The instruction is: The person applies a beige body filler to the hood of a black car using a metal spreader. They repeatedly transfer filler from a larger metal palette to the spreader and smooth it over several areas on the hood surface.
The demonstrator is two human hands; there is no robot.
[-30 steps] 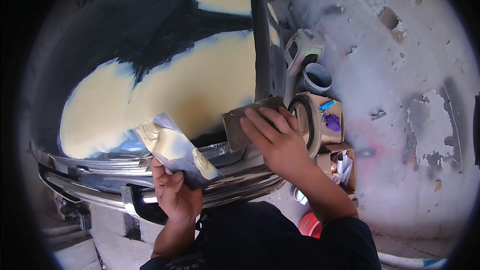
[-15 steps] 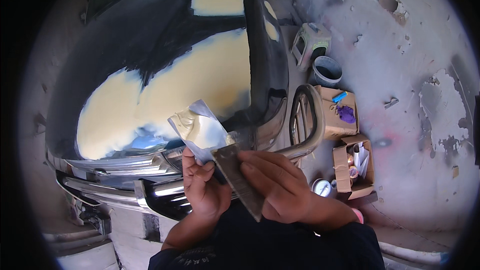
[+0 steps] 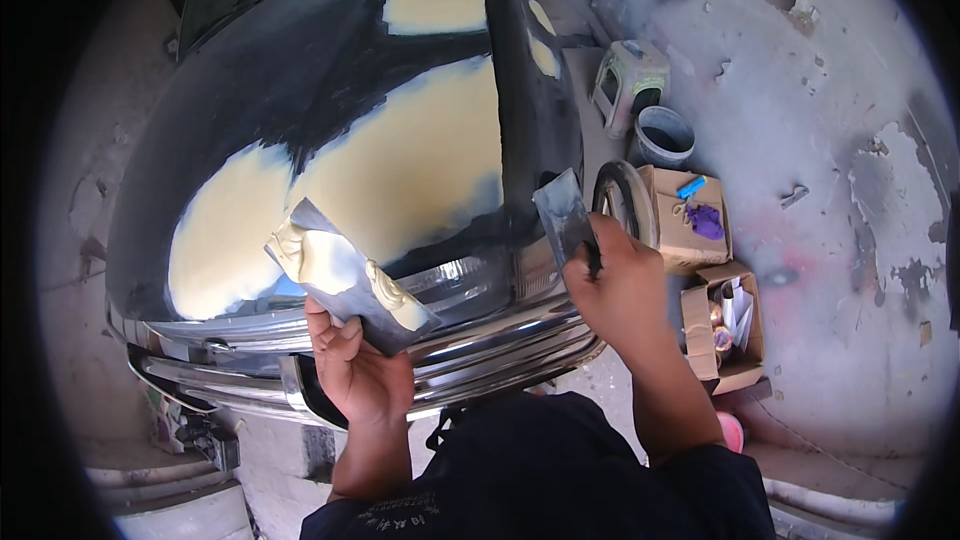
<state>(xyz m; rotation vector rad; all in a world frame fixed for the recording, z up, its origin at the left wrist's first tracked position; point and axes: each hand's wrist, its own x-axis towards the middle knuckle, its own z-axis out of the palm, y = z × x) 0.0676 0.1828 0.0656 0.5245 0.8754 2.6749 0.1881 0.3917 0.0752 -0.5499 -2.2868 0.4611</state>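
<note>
The left forearm (image 3: 370,455) rises steeply; the left grip (image 3: 362,378) is turned palm up, its fingers curled and clasped; the right forearm (image 3: 672,395) slants forward and inward; the right grip (image 3: 618,288), reaching farther ahead, is clenched with bent fingers; both stand well apart.

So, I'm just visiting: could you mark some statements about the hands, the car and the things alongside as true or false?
1. The left hand holds a flat plate bearing cream paste. True.
2. The right hand is empty. False: it holds a flat spreader.
3. Cream patches cover only part of the dark hood. True.
4. The purple item lies inside the bucket. False: it lies on a cardboard box.
5. The bucket stands beside a stool. True.
</note>
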